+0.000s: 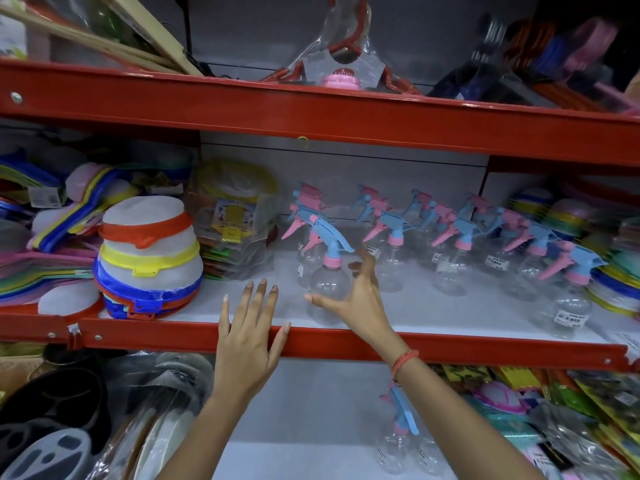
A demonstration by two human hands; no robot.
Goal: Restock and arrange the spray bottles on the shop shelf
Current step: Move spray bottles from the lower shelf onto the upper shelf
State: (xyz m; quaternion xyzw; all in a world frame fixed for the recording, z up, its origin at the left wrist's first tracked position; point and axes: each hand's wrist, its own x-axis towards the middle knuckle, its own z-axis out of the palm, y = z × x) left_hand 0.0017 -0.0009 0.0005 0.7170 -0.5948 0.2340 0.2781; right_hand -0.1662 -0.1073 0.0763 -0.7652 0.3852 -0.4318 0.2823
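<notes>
Several clear spray bottles with blue and pink trigger heads stand in rows on the white middle shelf. The nearest bottle stands at the front left of the group. My right hand is spread open just to its right, thumb in front of its belly, fingers apart and not closed on it. My left hand lies flat, fingers spread, on the shelf's red front rail. Two more spray bottles stand on the lower shelf, under my right forearm.
Stacked mesh strainers with red, yellow and blue rims sit left of the bottles, beside bagged strainers. Coloured plastic ware crowds the right end. The red upper shelf rail hangs overhead. Packaged goods fill the lower shelf's sides.
</notes>
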